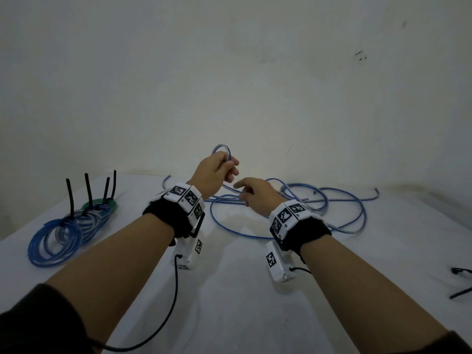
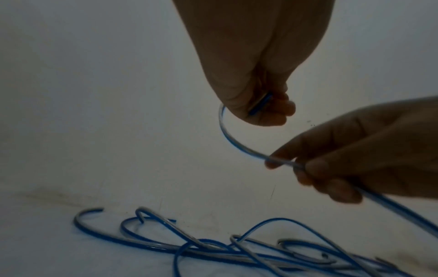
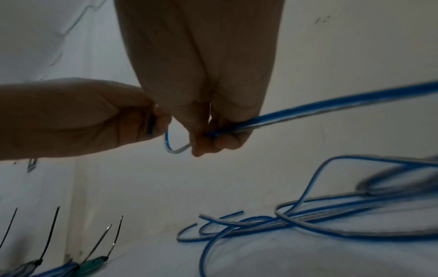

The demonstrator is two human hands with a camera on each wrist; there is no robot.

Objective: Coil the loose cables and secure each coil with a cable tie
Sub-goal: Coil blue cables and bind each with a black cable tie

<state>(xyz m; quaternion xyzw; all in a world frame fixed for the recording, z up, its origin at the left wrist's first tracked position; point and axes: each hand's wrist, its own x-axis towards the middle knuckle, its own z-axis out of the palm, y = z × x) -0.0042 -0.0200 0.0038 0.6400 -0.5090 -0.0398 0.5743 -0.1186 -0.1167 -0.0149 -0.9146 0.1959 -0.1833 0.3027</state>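
Note:
A loose blue cable (image 1: pixel 288 221) sprawls in tangled loops over the white table (image 1: pixel 229 290). My left hand (image 1: pixel 219 169) is raised above the table and pinches the cable's end (image 2: pixel 258 105), with a small loop (image 1: pixel 222 149) arching over its fingers. Just right of it and lower, my right hand (image 1: pixel 251 194) grips the same cable (image 3: pixel 237 129) a short way along. A short curved stretch (image 2: pixel 237 144) spans between the two hands. From the right hand the cable (image 3: pixel 331 106) runs back down to the tangle (image 3: pixel 308 221).
Several coiled cables (image 1: pixel 69 226), blue and one green, lie at the table's left, each bound by a black cable tie (image 1: pixel 70 198) standing upright. Loose black cable ties (image 1: pixel 459 282) lie at the right edge. A pale wall (image 1: pixel 229 72) rises behind the table.

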